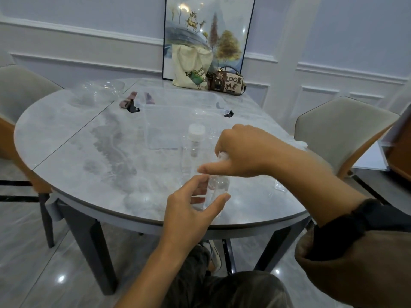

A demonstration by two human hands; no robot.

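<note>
Transparency blurs the small bottle (219, 185) between wide-curved fingers of the left hand (191, 203), grip unclear; right hand (242, 150) clenches something white (223, 157), mostly hidden.

The only words that can be read are "LOOK ME", in large dark capitals on the pale front panel of the small brown handbag (227, 83). It stands at the far edge of the table (66, 134), just beside a canvas tote bag (189, 63).
</note>
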